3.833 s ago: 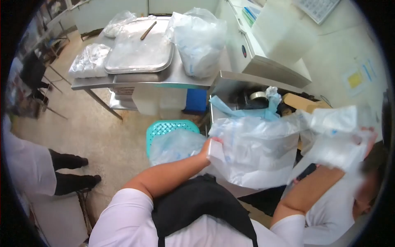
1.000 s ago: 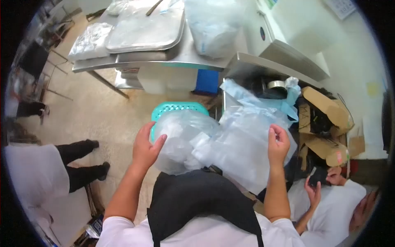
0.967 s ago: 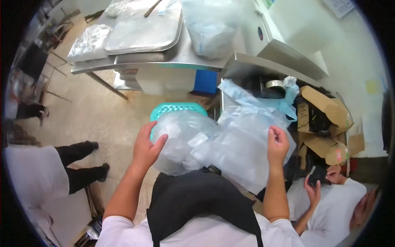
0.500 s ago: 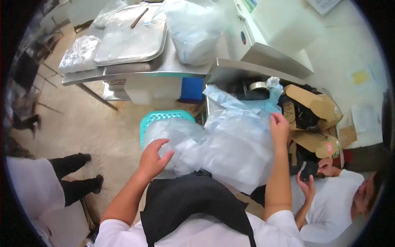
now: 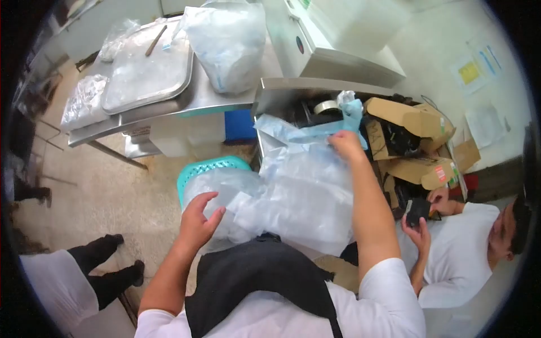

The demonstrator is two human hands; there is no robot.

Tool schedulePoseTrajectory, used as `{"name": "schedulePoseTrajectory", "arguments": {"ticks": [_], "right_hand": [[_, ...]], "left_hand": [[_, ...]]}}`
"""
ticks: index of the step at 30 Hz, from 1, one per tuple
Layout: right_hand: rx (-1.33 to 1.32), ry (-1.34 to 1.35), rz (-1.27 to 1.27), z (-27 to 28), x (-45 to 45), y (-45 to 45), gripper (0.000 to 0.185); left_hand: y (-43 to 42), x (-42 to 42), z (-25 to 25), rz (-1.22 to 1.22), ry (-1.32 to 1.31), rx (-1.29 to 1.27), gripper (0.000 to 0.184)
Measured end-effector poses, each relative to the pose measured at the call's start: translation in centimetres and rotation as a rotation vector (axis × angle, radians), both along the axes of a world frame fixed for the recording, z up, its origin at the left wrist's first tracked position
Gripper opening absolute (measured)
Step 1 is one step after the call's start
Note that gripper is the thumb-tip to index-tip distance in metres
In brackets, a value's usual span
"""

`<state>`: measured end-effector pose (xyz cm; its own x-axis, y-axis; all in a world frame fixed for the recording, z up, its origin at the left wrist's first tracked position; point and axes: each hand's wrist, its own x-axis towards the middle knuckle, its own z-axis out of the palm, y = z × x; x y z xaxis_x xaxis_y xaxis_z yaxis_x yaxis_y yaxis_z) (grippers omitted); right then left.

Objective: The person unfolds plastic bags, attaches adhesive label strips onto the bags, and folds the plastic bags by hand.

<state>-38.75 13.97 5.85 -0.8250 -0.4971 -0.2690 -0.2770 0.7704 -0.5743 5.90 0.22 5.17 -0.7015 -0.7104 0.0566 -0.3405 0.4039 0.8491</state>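
Observation:
A large pile of clear plastic bags (image 5: 307,194) lies spread in front of me, with a light blue plastic strip (image 5: 304,133) along its far edge. My right hand (image 5: 346,145) is at that far edge, its fingers closed on the plastic bag there. My left hand (image 5: 198,219) hovers above a bulging clear bag (image 5: 222,183) with thumb and fingers apart, holding nothing. That bulging bag rests in a teal perforated basket (image 5: 197,168) at the left of the pile.
A steel table (image 5: 225,103) at the back bears a metal tray (image 5: 143,84), a knife-like tool (image 5: 156,40) and a full plastic bag (image 5: 231,48). Cardboard boxes (image 5: 408,118) and a tape roll (image 5: 325,107) stand at right. A co-worker (image 5: 459,250) holds a black object; another person stands left.
My right hand has moved away from me and to the left, across to the light blue plastic. My left hand keeps its open shape. The whole view has shifted slightly.

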Motion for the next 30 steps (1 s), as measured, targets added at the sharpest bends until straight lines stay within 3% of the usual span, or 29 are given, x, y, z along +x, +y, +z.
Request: {"name": "schedulePoseTrajectory", "arguments": {"ticks": [2,6,9,12,16,19,22,26,30], "right_hand": [[-0.126,-0.082,-0.007,3.3,1.4,0.6,0.024],[-0.369,0.082,0.011,4.4,2.3,2.5,0.021],[-0.417,0.338,0.012,5.1,3.9,3.4,0.021],[-0.513,0.366,-0.091,5.4,5.8,3.4,0.02],[-0.608,0.387,-0.015,6.7,9.0,3.4,0.017],[-0.607,0.34,0.089,7.6,12.6,2.8,0.014],[-0.559,0.361,0.287,7.4,17.3,2.5,0.011],[-0.492,0.302,0.51,4.9,22.4,3.8,0.013],[-0.407,0.177,0.642,3.5,24.4,5.2,0.016]], "left_hand": [[0.0,0.1,-0.1,-0.007,-0.002,0.01,0.039],[0.3,-0.8,0.0,-0.03,0.001,0.005,0.038],[0.4,-2.0,0.1,-0.064,0.021,-0.003,0.038],[0.5,-3.3,0.3,-0.11,0.042,0.004,0.039],[-0.6,-6.2,2.5,-0.189,0.105,0.06,0.043],[-1.5,-9.9,3.1,-0.347,0.297,0.643,0.049],[-0.7,-12.4,3.7,-0.486,0.202,0.874,0.059],[0.2,-14.3,2.3,-0.357,0.148,1.372,0.06],[1.3,-14.0,-0.7,-0.382,0.059,1.269,0.046]]}}
